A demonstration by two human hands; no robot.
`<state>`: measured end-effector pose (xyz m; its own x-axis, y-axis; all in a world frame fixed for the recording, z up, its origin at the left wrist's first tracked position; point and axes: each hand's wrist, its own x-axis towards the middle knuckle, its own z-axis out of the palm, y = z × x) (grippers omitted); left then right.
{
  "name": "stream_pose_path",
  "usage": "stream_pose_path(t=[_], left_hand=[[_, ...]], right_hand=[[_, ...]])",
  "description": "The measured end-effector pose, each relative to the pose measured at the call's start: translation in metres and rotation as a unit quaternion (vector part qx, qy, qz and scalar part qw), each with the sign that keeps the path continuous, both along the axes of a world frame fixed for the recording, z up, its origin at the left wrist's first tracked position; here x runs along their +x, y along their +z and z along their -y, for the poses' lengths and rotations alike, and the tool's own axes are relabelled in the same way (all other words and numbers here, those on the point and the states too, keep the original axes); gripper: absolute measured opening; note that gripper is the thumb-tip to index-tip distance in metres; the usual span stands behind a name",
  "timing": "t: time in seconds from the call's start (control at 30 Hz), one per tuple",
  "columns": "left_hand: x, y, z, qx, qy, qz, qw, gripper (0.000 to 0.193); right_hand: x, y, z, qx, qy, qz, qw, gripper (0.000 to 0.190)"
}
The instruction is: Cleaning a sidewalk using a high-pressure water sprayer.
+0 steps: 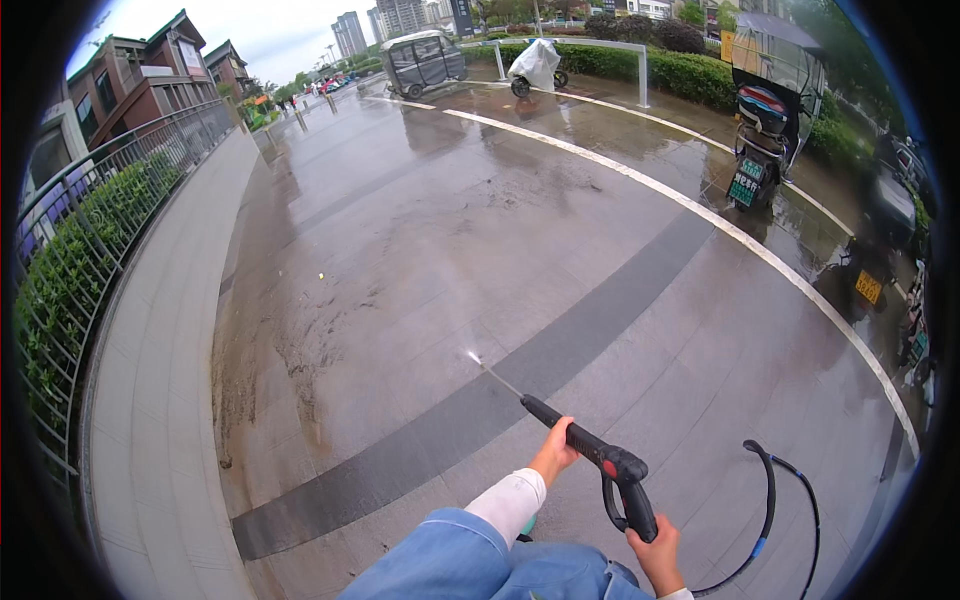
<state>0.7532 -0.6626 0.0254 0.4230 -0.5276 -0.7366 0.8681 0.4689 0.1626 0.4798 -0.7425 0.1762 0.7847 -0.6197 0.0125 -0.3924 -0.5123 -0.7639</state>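
Observation:
A black pressure washer gun (586, 441) with a red patch on its side points up and to the left, away from me. My left hand (556, 448) grips its barrel sleeve from the left. At the rear handle, my right hand (657, 553) is closed around the lower grip; whether a finger presses the trigger is hidden. White water spray (472, 355) leaves the tip of the thin metal lance (501, 380) and fans out over the wet stone paving (420, 300). Brown mud (300, 367) streaks the paving left of the spray.
A black hose (771, 495) loops on the ground at my right. Along the left run a low stone ledge (161, 360) and a metal railing (112, 217). Parked scooters (761, 142) stand beyond a curved white line (675, 196). Farther off are a covered three-wheeler (424, 64) and a sheet-covered scooter (536, 66).

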Motion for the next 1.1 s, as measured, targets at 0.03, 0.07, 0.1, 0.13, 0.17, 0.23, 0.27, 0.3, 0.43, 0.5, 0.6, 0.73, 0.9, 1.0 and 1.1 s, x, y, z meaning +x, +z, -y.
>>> stream_pose_path(t=[0.03, 0.07, 0.1, 0.13, 0.17, 0.23, 0.27, 0.3, 0.43, 0.5, 0.6, 0.73, 0.9, 1.0, 1.1], left_hand=[[0.000, -0.001, -0.002, 0.004, -0.009, -0.006, 1.000, 0.023], [-0.001, -0.003, -0.004, 0.008, 0.013, -0.017, 1.000, 0.027], [0.000, -0.002, -0.004, 0.012, 0.036, -0.027, 0.999, 0.031], [-0.001, -0.003, 0.001, -0.012, 0.061, -0.038, 0.997, 0.040], [0.003, -0.008, 0.014, -0.012, 0.066, -0.077, 0.995, 0.042], [-0.016, 0.008, 0.047, 0.012, 0.061, -0.083, 0.995, 0.041], [-0.022, 0.015, 0.064, -0.019, 0.038, -0.087, 0.995, 0.037], [-0.026, 0.021, 0.080, -0.067, -0.011, -0.078, 0.995, 0.033], [-0.046, 0.070, 0.137, -0.074, -0.127, -0.045, 0.988, 0.032], [-0.047, 0.089, 0.133, -0.066, -0.163, -0.047, 0.983, 0.032], [-0.041, 0.090, 0.096, -0.044, -0.107, -0.062, 0.991, 0.032], [-0.040, 0.083, 0.006, 0.100, 0.039, -0.091, 0.990, 0.034], [-0.064, 0.114, -0.030, 0.122, 0.099, -0.066, 0.985, 0.028], [-0.059, 0.114, -0.023, -0.057, 0.019, -0.032, 0.998, 0.029], [-0.073, 0.100, -0.024, -0.099, -0.025, -0.036, 0.994, 0.032]], right_hand=[[-0.001, -0.006, -0.005, -0.019, 0.005, 0.041, 0.999, 0.026], [-0.009, -0.007, -0.011, -0.015, -0.006, 0.033, 0.999, 0.026], [-0.012, 0.011, -0.019, 0.055, -0.055, -0.013, 0.997, 0.025], [-0.012, 0.025, -0.024, 0.122, -0.104, -0.060, 0.985, 0.024], [-0.009, 0.032, -0.030, 0.123, -0.115, -0.072, 0.983, 0.024], [-0.025, 0.048, -0.046, 0.165, -0.218, -0.063, 0.960, 0.023], [-0.016, 0.072, -0.060, 0.192, -0.285, -0.083, 0.935, 0.023], [-0.013, 0.080, -0.070, 0.187, -0.292, -0.107, 0.932, 0.023], [-0.025, 0.083, -0.102, -0.015, -0.332, -0.110, 0.937, 0.023], [-0.033, 0.084, -0.110, -0.069, -0.301, -0.132, 0.942, 0.024], [-0.015, 0.111, -0.118, -0.022, -0.296, -0.129, 0.946, 0.024], [-0.037, 0.129, -0.085, 0.222, -0.262, -0.137, 0.929, 0.024], [-0.058, 0.143, -0.097, 0.209, -0.264, -0.132, 0.933, 0.025], [-0.080, 0.123, -0.135, 0.037, -0.202, -0.104, 0.973, 0.021], [-0.090, 0.121, -0.155, -0.132, -0.107, -0.082, 0.982, 0.023]])
